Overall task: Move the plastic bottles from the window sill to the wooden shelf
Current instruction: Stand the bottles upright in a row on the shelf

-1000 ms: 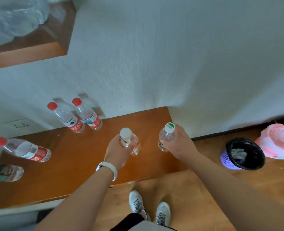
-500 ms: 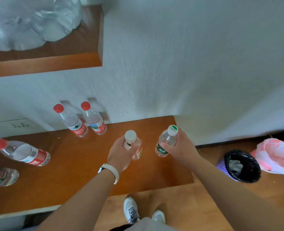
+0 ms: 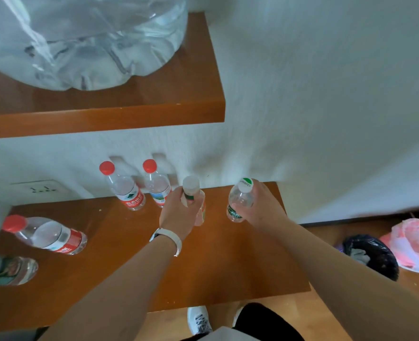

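Midway through the job, a person is holding one bottle in each hand above a lower wooden ledge (image 3: 228, 262). The left hand (image 3: 179, 214) is wrapping its fingers round the white-capped bottle (image 3: 191, 186) just below the neck. The right hand (image 3: 266, 209) is curling its fingers round the shoulder of the green-capped bottle (image 3: 240, 201). Both bottles are staying upright and seemingly hanging clear of the wood beneath the fingers, though contact is hard to rule out.

Judging by the task, they are heading for the wooden shelf (image 3: 154, 116) above and beyond the fingertips. Doing this well is looking like a matter of keeping both grips firm, lifting straight, and clearing the shelf's front edge before reaching in. Open room is showing only at the shelf's right end, because a large clear container (image 3: 80, 40) is filling the board up and left of the fingers.

Just beyond the left fingertips, two red-capped bottles (image 3: 127, 193) are standing against the wall, and a careless sweep could be toppling them.
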Motion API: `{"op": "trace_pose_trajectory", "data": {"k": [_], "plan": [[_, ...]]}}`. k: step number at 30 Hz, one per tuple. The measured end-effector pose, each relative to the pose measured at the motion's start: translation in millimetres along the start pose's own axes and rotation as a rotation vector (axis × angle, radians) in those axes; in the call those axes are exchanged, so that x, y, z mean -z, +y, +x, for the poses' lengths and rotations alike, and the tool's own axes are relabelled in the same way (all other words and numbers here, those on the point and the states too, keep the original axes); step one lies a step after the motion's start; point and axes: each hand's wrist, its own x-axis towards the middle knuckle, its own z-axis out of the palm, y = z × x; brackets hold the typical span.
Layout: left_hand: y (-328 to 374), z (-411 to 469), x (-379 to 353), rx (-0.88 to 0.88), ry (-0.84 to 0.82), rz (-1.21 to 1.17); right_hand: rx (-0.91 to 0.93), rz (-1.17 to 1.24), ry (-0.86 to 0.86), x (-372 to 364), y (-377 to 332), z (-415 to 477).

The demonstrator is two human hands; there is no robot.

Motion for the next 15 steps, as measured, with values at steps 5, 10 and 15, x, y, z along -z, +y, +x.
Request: {"op": "trace_pose_trajectory", "data": {"k": [5,10,15], "plan": [[9.4,14.2,-10.2,0.029,0.058,-0.037,0.040,0.025,-0.046,-7.2,-0.7,32.5],[18.8,27.8,-17.8,0.136,0.127,-0.055,0.076,0.060,-0.081,-16.7,1.4,62.4],[28.3,38.6,-26.2,0.195,0.154,-0.028,0.162,0.043,-0.099,-26.6,5.1,85.2]]}}
